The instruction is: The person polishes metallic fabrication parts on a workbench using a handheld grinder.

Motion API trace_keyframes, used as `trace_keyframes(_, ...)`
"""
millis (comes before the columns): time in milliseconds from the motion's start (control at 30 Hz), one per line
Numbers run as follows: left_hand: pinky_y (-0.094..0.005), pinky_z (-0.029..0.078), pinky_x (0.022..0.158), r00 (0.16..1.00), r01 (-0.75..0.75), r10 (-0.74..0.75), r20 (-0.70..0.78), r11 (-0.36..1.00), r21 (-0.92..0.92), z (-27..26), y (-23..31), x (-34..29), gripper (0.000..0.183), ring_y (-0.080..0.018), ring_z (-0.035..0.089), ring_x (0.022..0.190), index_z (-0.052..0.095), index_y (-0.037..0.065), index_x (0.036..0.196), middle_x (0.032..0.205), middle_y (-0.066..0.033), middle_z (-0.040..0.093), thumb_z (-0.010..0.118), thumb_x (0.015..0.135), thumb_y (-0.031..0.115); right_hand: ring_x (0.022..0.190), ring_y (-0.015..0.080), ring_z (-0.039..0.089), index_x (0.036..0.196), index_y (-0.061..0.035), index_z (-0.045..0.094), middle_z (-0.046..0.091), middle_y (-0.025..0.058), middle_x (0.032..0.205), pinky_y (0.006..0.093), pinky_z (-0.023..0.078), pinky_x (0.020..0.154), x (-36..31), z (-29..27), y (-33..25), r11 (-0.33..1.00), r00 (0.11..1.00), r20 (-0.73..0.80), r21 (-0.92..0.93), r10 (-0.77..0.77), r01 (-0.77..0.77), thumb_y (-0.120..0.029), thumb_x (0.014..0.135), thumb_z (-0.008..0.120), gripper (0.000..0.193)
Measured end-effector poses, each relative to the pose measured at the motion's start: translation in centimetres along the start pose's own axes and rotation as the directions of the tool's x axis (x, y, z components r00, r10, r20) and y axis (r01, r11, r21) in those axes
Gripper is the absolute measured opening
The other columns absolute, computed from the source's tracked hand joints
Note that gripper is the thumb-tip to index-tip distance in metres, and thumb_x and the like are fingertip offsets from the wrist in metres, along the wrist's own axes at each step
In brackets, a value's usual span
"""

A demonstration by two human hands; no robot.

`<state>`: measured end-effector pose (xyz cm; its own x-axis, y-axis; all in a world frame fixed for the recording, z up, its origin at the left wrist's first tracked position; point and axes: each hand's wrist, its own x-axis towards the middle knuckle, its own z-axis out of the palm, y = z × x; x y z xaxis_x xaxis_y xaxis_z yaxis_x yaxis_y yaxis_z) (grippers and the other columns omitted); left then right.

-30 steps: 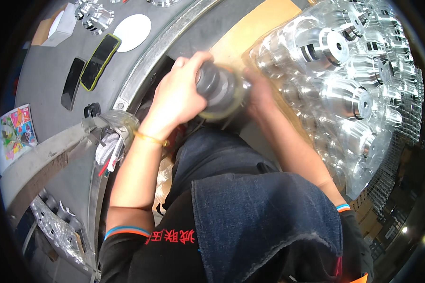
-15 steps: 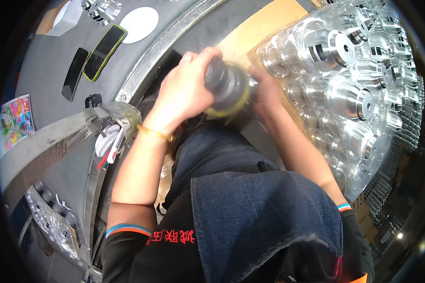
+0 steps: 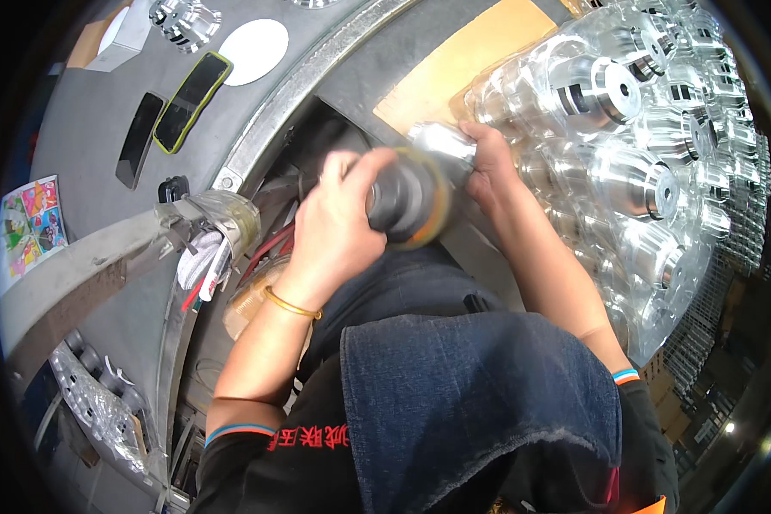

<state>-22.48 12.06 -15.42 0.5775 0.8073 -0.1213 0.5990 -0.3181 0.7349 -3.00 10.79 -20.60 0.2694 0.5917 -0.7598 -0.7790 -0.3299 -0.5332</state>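
Note:
My left hand is wrapped round a dark, round, cylindrical piece with a yellow-orange rim; motion blur hides its exact kind. Over to the right, my right hand grips a shiny silver metal part, which tilts toward the left. Its far end lies over the edge of a tan cardboard sheet. The dark piece is just below and left of the metal part; I cannot tell whether they touch.
Many shiny metal cups in clear plastic trays are stacked at the right. On the grey table lie a black phone, a green-edged phone and a white disc. A metal bar crosses at left, with a bundle of cloth and pens.
My left hand has moved down with the dark piece, away from my right hand. The silver part in my right hand now shows plainly, where before it was blurred and mostly hidden.

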Motion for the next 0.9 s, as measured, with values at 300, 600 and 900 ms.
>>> trace_keyframes(300,-0.0417,0.048,0.073,0.986,-0.156,0.139,0.088,0.958,0.241,-1.6,2.2,6.2,0.060,-0.0361,0.058,0.088,0.051,0.018,0.115,0.102,-0.0142,0.051,0.056,0.061,-0.007,0.087,0.0289,0.060,0.105,0.0054,0.051,0.059,0.0184,0.095,0.0407,0.048,0.080,-0.6,0.6,0.0,0.991,0.997,-0.020,-0.114,-0.074,0.072,-0.018,0.088,0.041,0.031)
trace_keyframes(600,-0.0389,0.051,0.068,0.968,-0.221,0.246,-0.045,0.924,0.311,2.0,-0.5,0.3,0.065,-0.0310,0.059,0.084,0.053,0.024,0.115,0.111,-0.0139,0.047,0.062,0.058,-0.003,0.090,0.0321,0.061,0.106,0.0092,0.051,0.060,0.0221,0.102,0.0442,0.049,0.082,2.5,-1.4,-0.8,0.996,0.996,-0.001,-0.002,0.089,-0.089,-0.017,0.087,0.038,0.035)
trace_keyframes(900,-0.0405,0.049,0.075,0.994,-0.072,0.087,-0.060,0.973,0.219,2.1,-1.2,-0.6,0.061,-0.0345,0.058,0.091,0.055,0.018,0.112,0.110,-0.0105,0.049,0.065,0.055,-0.003,0.083,0.0305,0.064,0.101,0.0089,0.053,0.062,0.0216,0.095,0.0423,0.053,0.075,1.6,-0.8,-1.1,0.998,0.997,-0.038,0.037,0.061,-0.059,-0.014,0.086,0.036,0.032)
